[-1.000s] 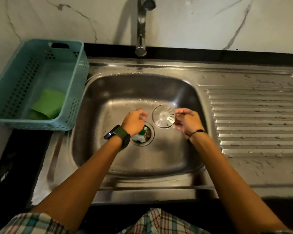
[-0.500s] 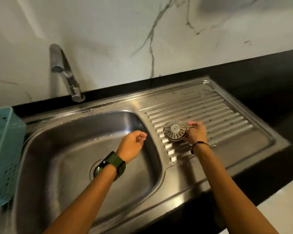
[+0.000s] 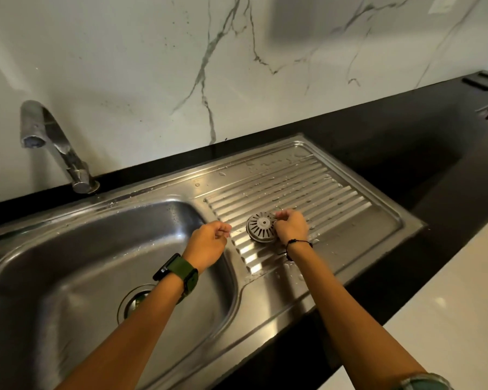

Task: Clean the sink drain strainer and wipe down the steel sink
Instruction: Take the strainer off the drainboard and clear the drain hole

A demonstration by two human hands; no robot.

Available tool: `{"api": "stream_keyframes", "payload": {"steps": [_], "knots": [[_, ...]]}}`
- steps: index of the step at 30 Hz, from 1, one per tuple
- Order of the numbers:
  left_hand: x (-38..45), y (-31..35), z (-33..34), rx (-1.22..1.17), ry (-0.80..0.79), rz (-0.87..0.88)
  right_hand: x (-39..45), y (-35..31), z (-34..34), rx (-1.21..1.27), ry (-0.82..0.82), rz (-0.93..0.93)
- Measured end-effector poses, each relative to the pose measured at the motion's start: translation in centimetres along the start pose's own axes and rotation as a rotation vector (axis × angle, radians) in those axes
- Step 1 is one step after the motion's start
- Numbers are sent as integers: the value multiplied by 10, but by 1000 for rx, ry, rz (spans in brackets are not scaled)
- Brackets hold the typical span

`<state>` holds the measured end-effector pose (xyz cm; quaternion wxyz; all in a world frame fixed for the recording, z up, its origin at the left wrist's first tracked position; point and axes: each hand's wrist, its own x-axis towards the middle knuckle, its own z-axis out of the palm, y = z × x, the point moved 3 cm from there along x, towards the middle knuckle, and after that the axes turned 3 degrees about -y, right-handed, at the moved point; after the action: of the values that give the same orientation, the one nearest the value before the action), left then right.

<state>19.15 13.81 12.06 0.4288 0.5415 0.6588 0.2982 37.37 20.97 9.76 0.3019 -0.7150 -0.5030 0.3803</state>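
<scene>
Strainer-removal step: right hand (image 3: 291,226) fingers pinching drain strainer (image 3: 261,227) on ribbed drainboard (image 3: 316,192), left hand (image 3: 207,243) loosely curled, empty; next, release and clear debris.

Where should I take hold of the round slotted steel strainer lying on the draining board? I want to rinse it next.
Probably by its rim. The round slotted steel strainer lies on the ribbed steel draining board, slotted face up, and the right hand already pinches its right edge. Come from above with a grip across the rim; the centre knob looks too low.
</scene>
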Motion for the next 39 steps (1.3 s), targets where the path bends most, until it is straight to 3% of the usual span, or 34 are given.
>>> {"api": "stream_keyframes", "payload": {"steps": [7,12,22,27,35,39], "knots": [[0,8,8,0,-18,20,-6,-3,0,-100,-7,-28],[-8,-7,-6,-7,37,16,-20,-25,14,-91,-79,-210],[-74,-106,-101,21,298,-199,-91,-75,147,-195,-609,-481],[-127,-156,-131,13,426,-379,-128,-58,233,-525,-870,-586],[-161,-192,-134,-104,472,-501,-135,-8,307,-1073,-965,-682],[-151,-197,-131,-158,480,-499,-137,18,323,-1213,-1062,-657]]}}
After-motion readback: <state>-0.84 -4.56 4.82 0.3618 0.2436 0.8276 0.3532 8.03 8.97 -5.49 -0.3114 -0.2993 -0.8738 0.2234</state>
